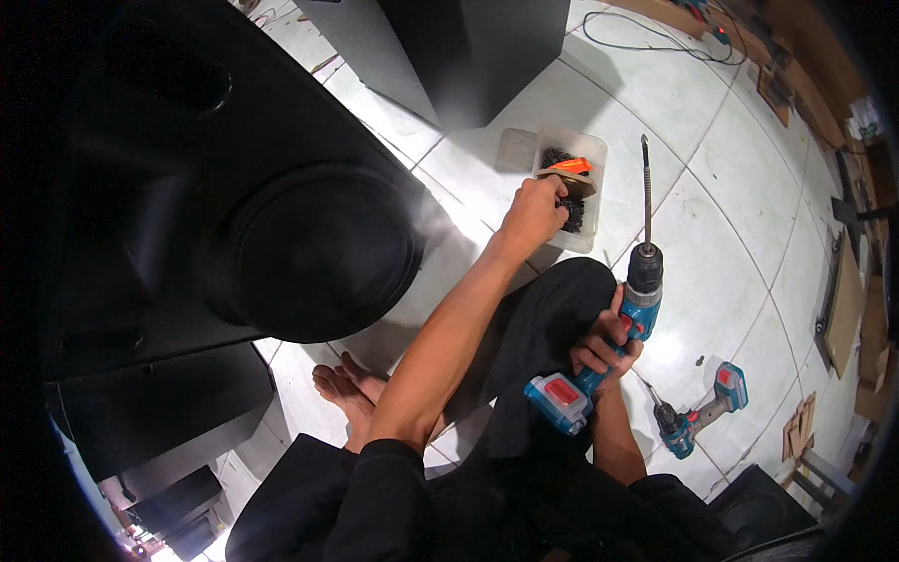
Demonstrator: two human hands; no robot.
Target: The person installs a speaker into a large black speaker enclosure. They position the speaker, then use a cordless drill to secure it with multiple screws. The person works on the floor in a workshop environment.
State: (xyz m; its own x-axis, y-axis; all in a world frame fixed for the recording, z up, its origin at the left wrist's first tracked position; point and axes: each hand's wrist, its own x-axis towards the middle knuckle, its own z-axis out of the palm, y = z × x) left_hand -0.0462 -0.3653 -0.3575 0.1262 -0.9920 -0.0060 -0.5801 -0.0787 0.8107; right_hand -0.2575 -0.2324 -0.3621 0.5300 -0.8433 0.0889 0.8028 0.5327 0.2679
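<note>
A translucent plastic tub (594, 155) of small black screws (571, 221) sits on the floor in front of me. My left hand (537, 215) reaches into it with fingers curled down among the screws; what they pinch, if anything, is hidden. An orange object (570, 166) and a brown divider-like piece (579, 184) lie in the tub beside these fingers. My right hand (605, 351) is wrapped round the grip of a blue cordless drill (641, 304) near my knee. Its long bit (646, 192) points away from me, and its battery (560, 401) faces back toward me.
A large black speaker cabinet (140, 253) with a round recess fills the left side. Another dark box (468, 56) stands ahead. A second cordless drill (688, 426) lies on the tiles at right. Beyond are a black cable (646, 47), wood scraps (799, 428) and boards (840, 304).
</note>
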